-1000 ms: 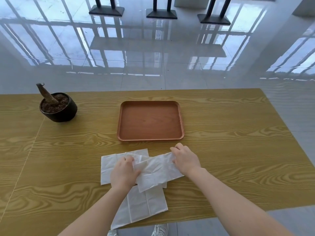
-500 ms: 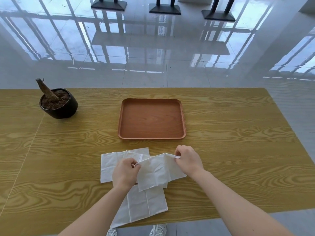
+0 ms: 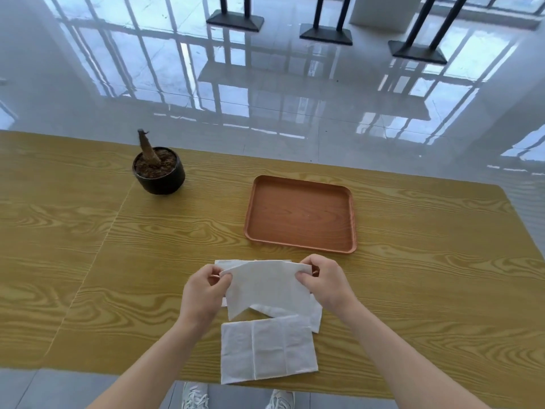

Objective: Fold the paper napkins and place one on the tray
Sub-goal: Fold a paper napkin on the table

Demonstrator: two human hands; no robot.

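- Head view, nearest: flat napkin (image 3: 268, 349) at front edge of bench (image 3: 88, 261), creases showing, untouched.
- Held napkin (image 3: 265, 287): lifted, top edge up, lower edge hanging uneven over another napkin (image 3: 317, 320) lying beneath.
- Left hand (image 3: 203, 293): thumb + fingers pinch top-left corner of held napkin.
- Right hand (image 3: 324, 283): same pinch at top-right corner.
- Tray (image 3: 300, 214): beyond hands, well apart, no napkin on it yet.
- Plant pot (image 3: 159, 172): far left, not involved.
- Step, est.: fold of first napkin under way.
- Next, est.: bring pinched edge over to meet opposite edge, corners square, press crease w/ flat fingers. Thin paper, so light grip.
- Vs 0.5 s ago: napkin lay low on pile. Now it is raised + drawn wider betw. hands.
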